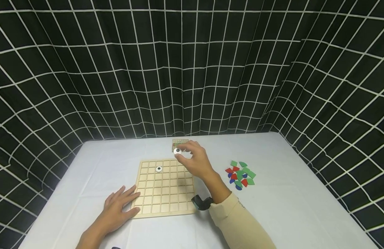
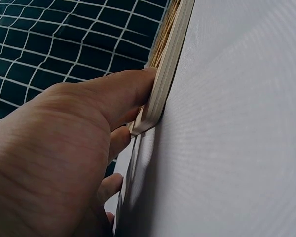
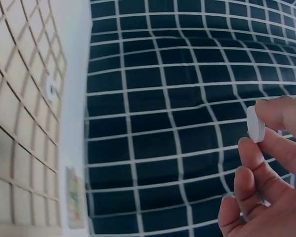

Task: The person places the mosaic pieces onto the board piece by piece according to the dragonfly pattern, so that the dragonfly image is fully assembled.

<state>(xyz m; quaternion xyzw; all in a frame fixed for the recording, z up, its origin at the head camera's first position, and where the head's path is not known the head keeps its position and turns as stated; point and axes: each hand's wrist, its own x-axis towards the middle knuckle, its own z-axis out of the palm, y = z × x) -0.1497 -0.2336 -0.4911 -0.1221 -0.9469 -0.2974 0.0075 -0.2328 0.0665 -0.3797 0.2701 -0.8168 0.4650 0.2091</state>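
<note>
A wooden grid board [image 1: 165, 191] lies on the table. My left hand [image 1: 117, 209] rests at its lower left edge, fingers spread and fairly straight; in the left wrist view the thumb touches the board's side [image 2: 171, 64]. Above the board's far right part, my right hand [image 1: 196, 160] pinches a round white eye piece [image 1: 175, 153] with a black centre between thumb and fingers. Seen edge-on in the right wrist view, that eye piece [image 3: 255, 124] is thin and white. Another eye piece [image 1: 159, 169] sits on the board's upper cells.
Right of the board lies a loose pile of green, red and blue flat pieces [image 1: 240, 174]. A small picture card [image 1: 175, 142] lies behind the board, partly covered by my right hand. A black curtain with white grid lines [image 1: 167, 79] surrounds the white table [image 1: 291, 193].
</note>
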